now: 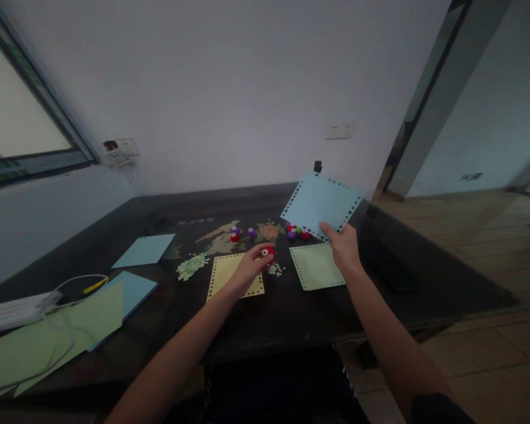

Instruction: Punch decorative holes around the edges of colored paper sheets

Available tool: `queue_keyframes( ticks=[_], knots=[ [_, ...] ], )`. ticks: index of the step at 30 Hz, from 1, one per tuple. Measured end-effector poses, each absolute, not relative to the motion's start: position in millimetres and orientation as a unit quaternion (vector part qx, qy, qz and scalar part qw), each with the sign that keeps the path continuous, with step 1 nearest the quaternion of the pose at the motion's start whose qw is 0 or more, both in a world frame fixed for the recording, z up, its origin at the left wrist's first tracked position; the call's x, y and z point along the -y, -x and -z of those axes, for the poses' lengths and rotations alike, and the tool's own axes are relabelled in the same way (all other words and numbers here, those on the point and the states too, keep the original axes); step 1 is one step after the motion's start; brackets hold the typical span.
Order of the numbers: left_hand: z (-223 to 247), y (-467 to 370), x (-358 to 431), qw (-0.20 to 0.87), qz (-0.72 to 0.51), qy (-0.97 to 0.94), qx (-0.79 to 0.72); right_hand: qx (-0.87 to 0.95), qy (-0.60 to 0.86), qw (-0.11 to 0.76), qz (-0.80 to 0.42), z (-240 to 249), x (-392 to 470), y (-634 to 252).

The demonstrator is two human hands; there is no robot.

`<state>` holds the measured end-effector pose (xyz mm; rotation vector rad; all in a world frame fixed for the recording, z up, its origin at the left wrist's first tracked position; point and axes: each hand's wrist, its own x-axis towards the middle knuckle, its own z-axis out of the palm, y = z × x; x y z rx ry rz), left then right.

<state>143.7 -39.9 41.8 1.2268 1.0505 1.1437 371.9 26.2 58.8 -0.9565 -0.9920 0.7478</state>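
Between the fingers of my left hand (248, 268) is a small red craft punch (268, 252), held over the right edge of a yellow punched sheet (223, 272) on the table. My right hand (345, 244) pinches the lower edge of a light blue sheet (321, 203), tilted up above the table, with small holes along its edges. Below it a pale green sheet (315, 272) with punched edges lies flat, partly covered by my right hand. Behind the blue sheet's lower corner sits a cluster of red, purple and green punches (292, 234).
More punches (235, 234) stand farther back, one purple punch (252, 233) apart. Paper bits (192, 266) lie heaped left of the yellow sheet. Blue sheets (145, 249), green sheets (70, 333) and a white power strip (17, 312) with a cable occupy the left. A dark flat object (391, 268) lies right.
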Motion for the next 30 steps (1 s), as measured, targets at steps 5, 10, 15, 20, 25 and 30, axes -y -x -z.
queue_keyframes(
  ticks=[5,10,15,20,25,30],
  knots=[
    [-43,-152,30,0.528,-0.458,-0.559,-0.447,0.421,0.433,0.724,-0.333,-61,-22,-411],
    [-43,-162,-9,0.470,-0.448,-0.598,-0.470,0.406,0.430,0.723,-0.358,-39,-18,-432],
    [-33,-177,-55,0.370,-0.399,-0.679,-0.492,0.381,0.446,0.728,-0.356,-20,-16,-437],
    [-20,-198,-81,0.213,-0.325,-0.748,-0.539,0.394,0.468,0.709,-0.350,-17,-15,-436],
    [-13,-211,-92,0.154,-0.273,-0.765,-0.563,0.408,0.475,0.697,-0.349,-16,-14,-436],
    [-7,-209,-99,0.141,-0.252,-0.772,-0.566,0.433,0.474,0.681,-0.352,-13,-13,-437]
  ],
)
